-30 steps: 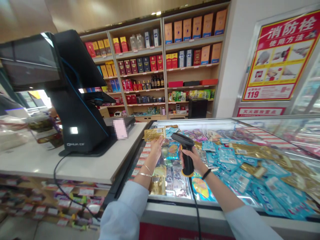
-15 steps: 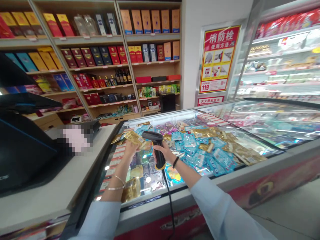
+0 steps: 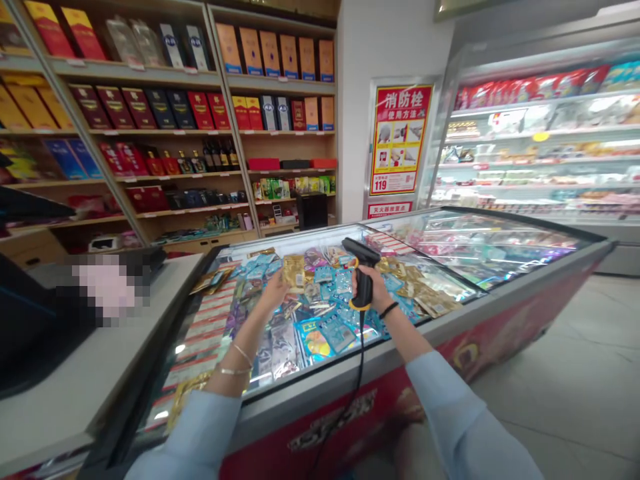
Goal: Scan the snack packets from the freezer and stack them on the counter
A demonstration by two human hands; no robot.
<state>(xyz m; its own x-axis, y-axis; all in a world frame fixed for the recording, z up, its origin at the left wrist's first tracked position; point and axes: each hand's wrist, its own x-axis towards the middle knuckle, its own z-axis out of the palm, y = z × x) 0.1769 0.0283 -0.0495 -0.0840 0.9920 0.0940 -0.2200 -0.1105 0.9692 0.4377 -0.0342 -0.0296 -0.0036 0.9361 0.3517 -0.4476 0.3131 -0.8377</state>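
Above the glass top of a long freezer (image 3: 530, 300), the person's two hands are apart, each with something in it. The left hand (image 3: 273, 293) has its fingers closed on the left edge of a gold packet (image 3: 293, 270), which is held up over the far part of the glass with a pale label patch showing. The right hand (image 3: 370, 283) is wrapped around the handle of a black scanner (image 3: 361, 252), its head tilted and pointing toward the packet's side. From the handle's base a black cord (image 3: 361, 360) hangs down past the freezer's front edge.

Blue packets (image 3: 337, 333) lie beneath and around the scanner, and more gold packets (image 3: 425, 293) are spread to the right of it. Near the left arm is a pale counter (image 3: 125, 353), just beside the freezer. Beyond stand shelves (image 3: 200, 73) of boxes and bottles, with a red and yellow poster (image 3: 401, 140) on the wall to their right.
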